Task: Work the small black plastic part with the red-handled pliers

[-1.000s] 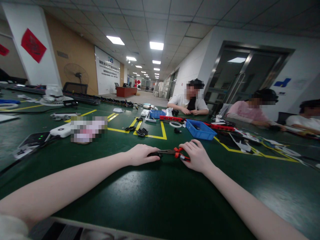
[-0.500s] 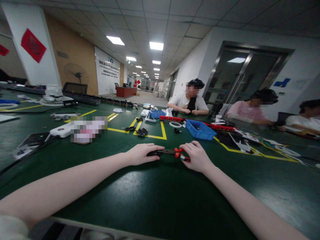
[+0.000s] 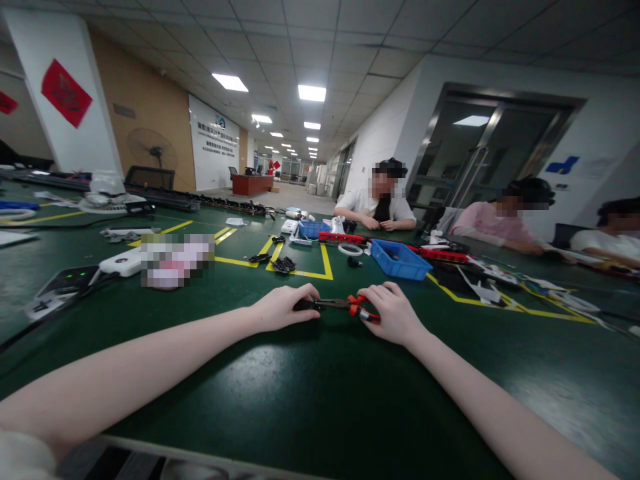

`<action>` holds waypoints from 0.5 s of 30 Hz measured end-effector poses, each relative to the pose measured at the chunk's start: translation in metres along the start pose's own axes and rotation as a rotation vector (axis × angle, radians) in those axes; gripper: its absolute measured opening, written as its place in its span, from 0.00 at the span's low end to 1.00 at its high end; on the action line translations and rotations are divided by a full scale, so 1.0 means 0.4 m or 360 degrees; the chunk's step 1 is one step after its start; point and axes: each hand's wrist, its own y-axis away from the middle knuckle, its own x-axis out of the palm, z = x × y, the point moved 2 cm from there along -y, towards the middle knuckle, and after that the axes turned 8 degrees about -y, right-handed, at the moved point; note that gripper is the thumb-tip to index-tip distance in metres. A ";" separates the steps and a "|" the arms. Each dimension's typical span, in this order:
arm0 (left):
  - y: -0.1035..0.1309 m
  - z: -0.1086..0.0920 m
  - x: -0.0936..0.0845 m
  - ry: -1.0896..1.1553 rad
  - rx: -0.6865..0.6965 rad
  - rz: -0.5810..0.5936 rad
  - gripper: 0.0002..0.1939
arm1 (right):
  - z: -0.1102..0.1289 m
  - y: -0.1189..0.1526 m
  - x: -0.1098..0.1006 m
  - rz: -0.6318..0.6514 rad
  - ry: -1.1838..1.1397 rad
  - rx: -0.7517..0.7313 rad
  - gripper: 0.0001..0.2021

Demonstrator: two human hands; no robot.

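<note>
My right hand (image 3: 395,312) is closed round the red-and-black handles of a pair of long-nose pliers (image 3: 340,303). The jaws point left and reach a small black part (image 3: 306,305), which my left hand (image 3: 286,309) pinches between thumb and fingers. Whether the jaws grip the part or only touch it, I cannot tell. Both hands are low over the green table, close to each other. Beyond them lies a cluster of small black parts (image 3: 284,265), with another black piece (image 3: 260,258) to its left.
A blue bin (image 3: 400,259) stands beyond my right hand, near a white ring (image 3: 350,249) and a long red strip (image 3: 345,238). To the left lie a white power bank (image 3: 121,263) and a pixelated pink object (image 3: 177,261). Several people sit across the table.
My left index finger has drawn back and bent from its stretched position along the pliers. The pliers and my right hand have hardly moved.
</note>
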 end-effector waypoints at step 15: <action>0.001 -0.001 0.002 0.0075 -0.0025 -0.0107 0.14 | -0.003 0.001 0.001 -0.0033 -0.0032 0.0024 0.15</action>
